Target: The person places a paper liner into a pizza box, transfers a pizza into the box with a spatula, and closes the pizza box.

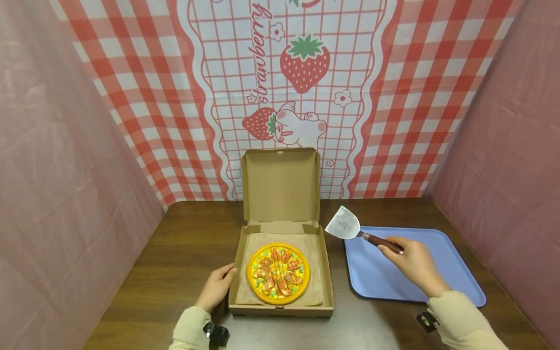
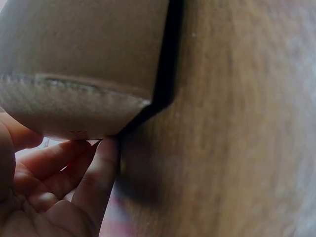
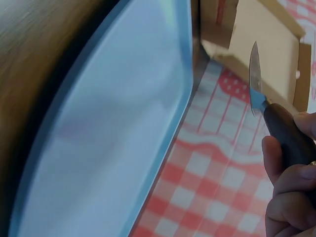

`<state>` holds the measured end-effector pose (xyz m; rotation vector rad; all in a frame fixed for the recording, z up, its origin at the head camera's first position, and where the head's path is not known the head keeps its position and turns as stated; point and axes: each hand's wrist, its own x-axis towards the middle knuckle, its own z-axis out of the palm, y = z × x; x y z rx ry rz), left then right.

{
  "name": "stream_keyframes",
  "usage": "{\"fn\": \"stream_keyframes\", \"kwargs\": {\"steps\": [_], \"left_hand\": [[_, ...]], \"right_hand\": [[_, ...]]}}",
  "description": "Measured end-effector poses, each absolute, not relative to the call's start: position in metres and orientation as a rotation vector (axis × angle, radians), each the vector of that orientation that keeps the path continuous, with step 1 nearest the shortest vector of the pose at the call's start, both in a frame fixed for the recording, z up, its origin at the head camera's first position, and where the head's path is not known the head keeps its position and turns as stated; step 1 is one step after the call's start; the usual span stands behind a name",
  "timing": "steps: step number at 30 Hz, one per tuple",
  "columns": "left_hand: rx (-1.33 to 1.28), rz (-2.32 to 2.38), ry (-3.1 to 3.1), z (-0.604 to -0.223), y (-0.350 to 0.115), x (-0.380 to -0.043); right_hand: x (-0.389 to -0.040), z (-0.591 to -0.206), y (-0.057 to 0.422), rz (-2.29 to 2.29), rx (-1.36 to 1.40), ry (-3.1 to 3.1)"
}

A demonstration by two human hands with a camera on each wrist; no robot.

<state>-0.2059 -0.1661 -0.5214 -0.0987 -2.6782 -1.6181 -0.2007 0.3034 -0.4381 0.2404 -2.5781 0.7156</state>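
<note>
My left hand (image 1: 217,287) touches the outer left wall of an open cardboard pizza box (image 1: 280,311), with its fingertips against the side in the left wrist view. Inside, a whole toy-like pizza (image 1: 278,273) with a yellow crust and red and green toppings lies on brown paper (image 1: 317,272). In my right hand (image 1: 415,262) is the dark wooden handle of a spatula (image 1: 343,224). Its broad metal blade points left, near the box's back right corner. The right wrist view shows the spatula (image 3: 255,74) almost edge-on, held above table height.
A blue tray (image 1: 376,287) lies on the dark wooden table (image 1: 183,238), right of the box and under my right hand. The raised box lid (image 1: 281,187) stands before a red-and-white strawberry-print cloth (image 1: 380,146). Pink curtains (image 1: 494,146) flank both sides.
</note>
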Motion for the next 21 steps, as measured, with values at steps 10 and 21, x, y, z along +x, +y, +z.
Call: {"fn": "stream_keyframes", "kwargs": {"steps": [10, 21], "left_hand": [[-0.098, -1.650, -2.660, -0.523, -0.166, -0.207], [-0.115, -1.633, -2.658, -0.525, -0.166, -0.208]], "right_hand": [[-0.174, -0.439, 0.358, 0.633, 0.065, -2.666], [-0.140, -0.452, 0.418, 0.533, -0.098, -2.735]]}}
